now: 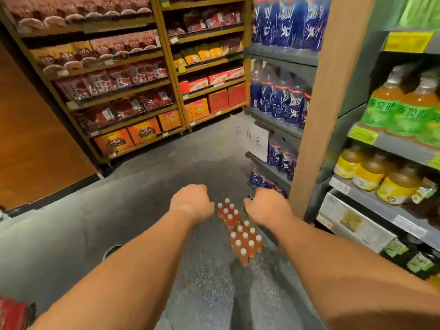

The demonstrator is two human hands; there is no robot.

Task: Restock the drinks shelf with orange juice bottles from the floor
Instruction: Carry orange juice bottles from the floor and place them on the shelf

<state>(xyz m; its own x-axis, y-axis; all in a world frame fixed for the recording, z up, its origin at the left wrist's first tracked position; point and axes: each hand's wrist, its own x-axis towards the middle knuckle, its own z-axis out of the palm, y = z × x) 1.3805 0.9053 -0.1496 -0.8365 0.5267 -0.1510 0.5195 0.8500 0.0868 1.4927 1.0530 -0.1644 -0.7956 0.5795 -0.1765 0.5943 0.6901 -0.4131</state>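
Several orange juice bottles with white caps stand on the grey floor in two clusters, a far cluster [228, 212] and a near cluster [246, 241]. My left hand [192, 203] hangs above and to the left of the far cluster, fingers curled downward, holding nothing that I can see. My right hand [266, 204] hovers over the right side of the bottles, fingers bent down near the caps; whether it touches one is hidden. The drinks shelf [390, 144] stands at the right, with green-labelled and yellow-labelled juice bottles on it.
A wooden post [319, 110] rises just right of the bottles. Behind it, shelves hold blue-labelled water bottles [278, 98]. Wooden racks of red snack packs and orange boxes [123, 91] line the far side. An orange wall panel [35, 139] is at the left.
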